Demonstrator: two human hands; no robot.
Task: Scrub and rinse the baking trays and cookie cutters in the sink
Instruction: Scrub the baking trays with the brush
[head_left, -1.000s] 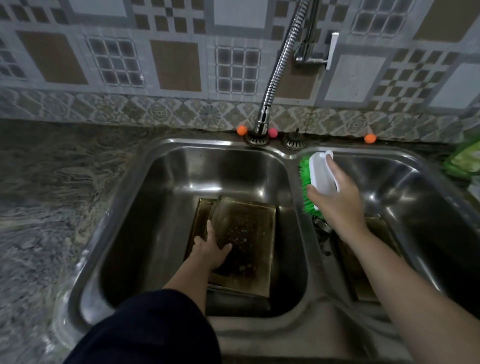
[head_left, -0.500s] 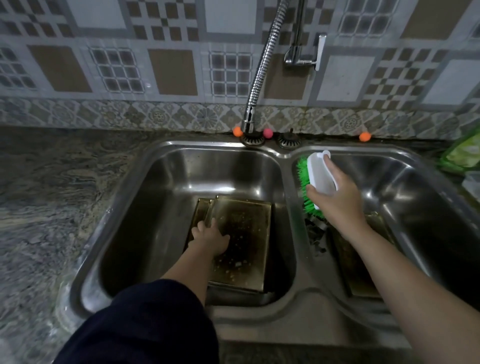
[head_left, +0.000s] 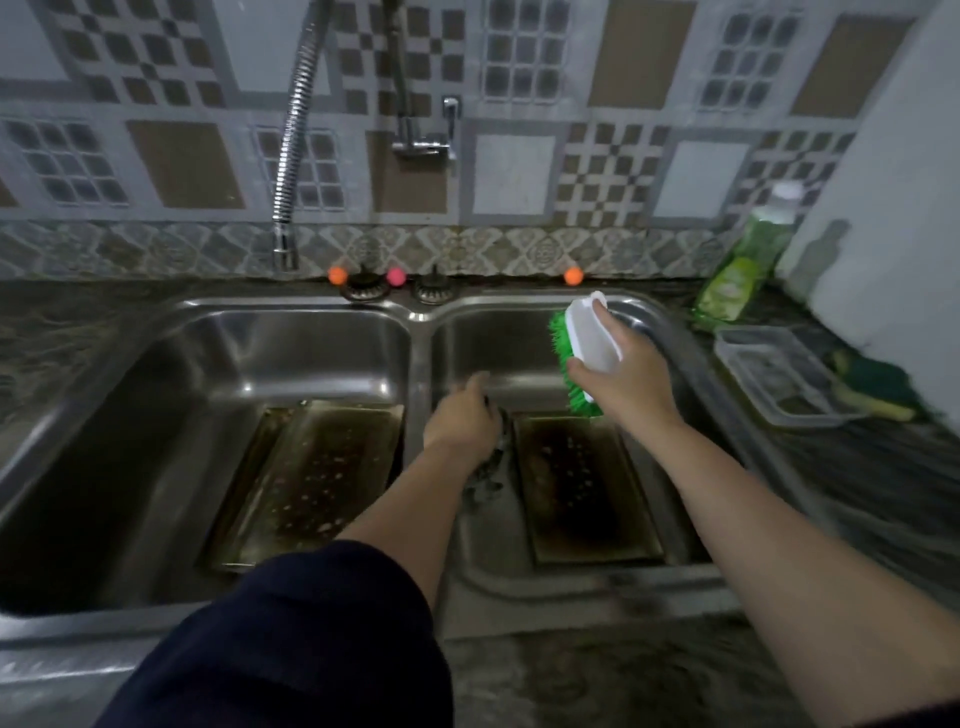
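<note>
Left hand had left the left-basin tray and crossed to the right basin.

Low centre of frame, the left hand (head_left: 460, 421) reached over the divider toward small dark cutters (head_left: 485, 480); blur hid whether it gripped anything. Trays (head_left: 311, 478) (head_left: 582, 483) lay unscrubbed in both basins. Further back, the right hand (head_left: 623, 379) clasped the green brush (head_left: 584, 348), raised clear of the tray.

Only one view is given, a wide-angle head cam worn up top, aimed forward and down. The double sink (head_left: 415, 322) is looked into from close above, with the tiled wall (head_left: 514, 171) faced straight on. The left hand (head_left: 460, 421) and right hand (head_left: 623, 382) are caught near the middle, forearms running off the bottom edge. Edges get bent by the lens.
</note>
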